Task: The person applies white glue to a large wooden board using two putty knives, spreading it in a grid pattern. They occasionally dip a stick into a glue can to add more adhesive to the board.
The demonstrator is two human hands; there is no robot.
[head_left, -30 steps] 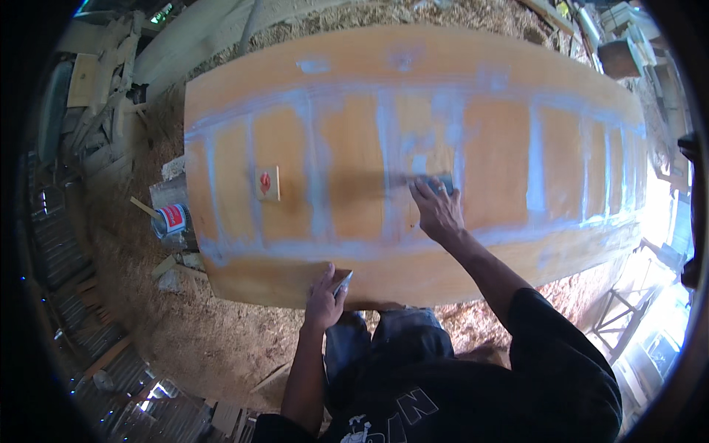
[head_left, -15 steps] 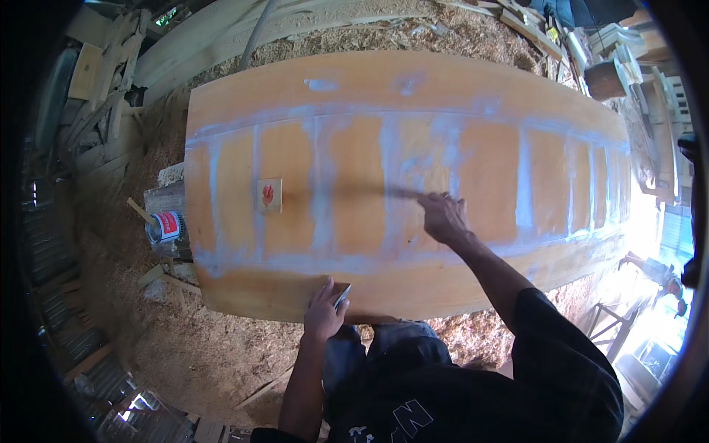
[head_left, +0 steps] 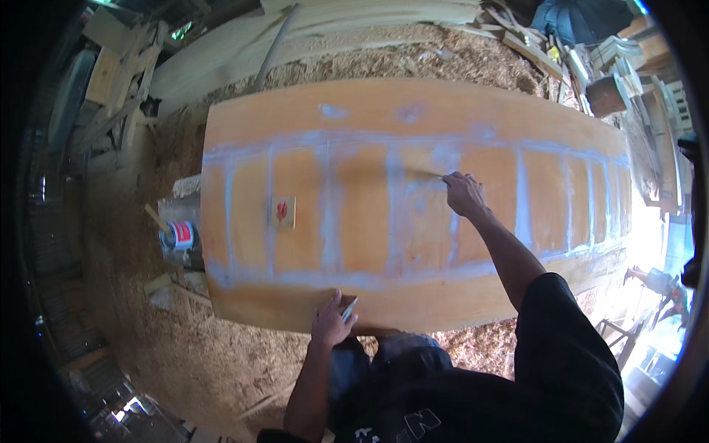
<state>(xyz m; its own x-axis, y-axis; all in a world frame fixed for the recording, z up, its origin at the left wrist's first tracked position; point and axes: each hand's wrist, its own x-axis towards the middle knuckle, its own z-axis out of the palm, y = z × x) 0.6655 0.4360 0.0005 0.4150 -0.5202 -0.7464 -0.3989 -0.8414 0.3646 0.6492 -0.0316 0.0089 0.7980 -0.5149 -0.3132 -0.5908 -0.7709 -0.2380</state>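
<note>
Across the front lies a large orange-brown wooden panel [head_left: 354,301] with pale blue filler smeared in bands along its seams. Over its middle, my right hand [head_left: 465,195] is closed around a thin scraper [head_left: 440,177], whose far end is blurred by motion. At the near edge of the panel, my left hand [head_left: 331,323] grips a small flat plate [head_left: 349,308] with a shiny face, its fingers resting by the wood. A pale square card [head_left: 284,222] with a red dab on it lies on the left part of the panel.
Left of the panel, an open can [head_left: 181,235] with a red and white label and a wooden stick stands on a support. Wood shavings [head_left: 244,369] cover the floor. Scrap timber lies at the upper left and right; a dark umbrella [head_left: 572,18] is at the back right.
My right hand has moved slightly right and up with the scraper. My left hand stays at the near edge with the plate. The whole view has shifted a little.
</note>
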